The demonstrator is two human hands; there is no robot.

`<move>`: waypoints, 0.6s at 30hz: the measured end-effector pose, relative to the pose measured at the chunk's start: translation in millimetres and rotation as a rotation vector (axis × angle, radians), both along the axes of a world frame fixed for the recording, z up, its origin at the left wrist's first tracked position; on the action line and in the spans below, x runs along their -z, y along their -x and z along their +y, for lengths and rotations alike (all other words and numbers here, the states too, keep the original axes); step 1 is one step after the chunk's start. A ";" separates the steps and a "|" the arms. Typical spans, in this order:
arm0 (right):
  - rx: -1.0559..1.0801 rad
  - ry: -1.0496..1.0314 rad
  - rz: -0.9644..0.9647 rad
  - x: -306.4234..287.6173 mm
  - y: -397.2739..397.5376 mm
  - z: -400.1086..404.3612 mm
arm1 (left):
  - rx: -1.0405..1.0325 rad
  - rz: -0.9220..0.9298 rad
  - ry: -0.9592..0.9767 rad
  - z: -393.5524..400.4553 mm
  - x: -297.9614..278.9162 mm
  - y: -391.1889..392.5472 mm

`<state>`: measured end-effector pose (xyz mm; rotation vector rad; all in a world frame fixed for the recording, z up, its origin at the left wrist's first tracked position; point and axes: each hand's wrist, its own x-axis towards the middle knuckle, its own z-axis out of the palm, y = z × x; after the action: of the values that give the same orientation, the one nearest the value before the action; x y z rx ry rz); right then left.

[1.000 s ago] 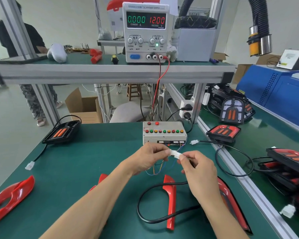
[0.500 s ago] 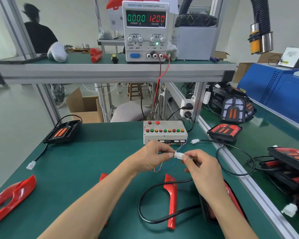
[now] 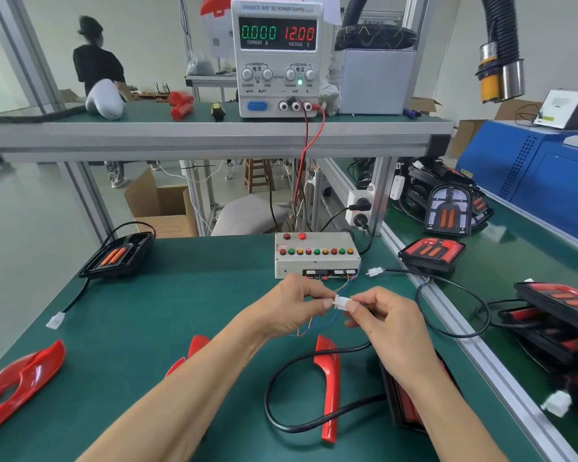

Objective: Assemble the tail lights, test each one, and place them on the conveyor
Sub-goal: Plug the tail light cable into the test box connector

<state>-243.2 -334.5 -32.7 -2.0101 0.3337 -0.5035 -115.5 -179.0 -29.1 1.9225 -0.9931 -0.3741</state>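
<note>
My left hand (image 3: 291, 310) and my right hand (image 3: 386, 323) meet in front of the white test box (image 3: 316, 258), each pinching one half of a white plug pair (image 3: 341, 302). Thin coloured wires run from the left half back to the box. A black cable (image 3: 281, 378) loops from the right half to a tail light (image 3: 397, 405) lying under my right forearm, with its red lens frame (image 3: 329, 388) standing out beside it. The power supply (image 3: 277, 58) on the shelf reads 0.000 A and 12.00 V.
A black tail light base (image 3: 119, 253) with a cable lies at the far left, and a red lens frame (image 3: 17, 383) at the near left. More tail lights (image 3: 431, 253) sit on the green conveyor (image 3: 514, 261) to the right. A person stands behind the shelf at the left.
Both hands have brought the two white plug halves together and moved slightly toward the test box. The person in the background has walked to the right.
</note>
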 end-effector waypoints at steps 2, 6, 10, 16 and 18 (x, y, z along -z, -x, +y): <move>0.006 -0.006 -0.003 0.2 1.4 0.1 | 0.004 0.001 -0.001 -0.9 -0.7 -0.5; 0.011 -0.017 -0.002 -1.9 3.6 1.2 | 0.008 0.001 0.002 -1.7 -0.7 0.0; 0.010 0.047 0.059 0.5 2.7 2.6 | 0.015 0.011 -0.065 1.5 5.6 -0.9; 0.301 0.172 0.054 -9.0 51.8 -24.6 | -0.035 0.006 -0.219 11.8 14.2 -5.5; 0.482 0.234 0.212 -6.0 85.5 -49.3 | -0.066 -0.023 -0.251 11.0 16.6 -5.3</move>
<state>-328.7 -383.7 -26.8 -2.2174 0.9407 -0.6492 -110.2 -168.1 -45.7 2.1841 -0.9299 -0.4573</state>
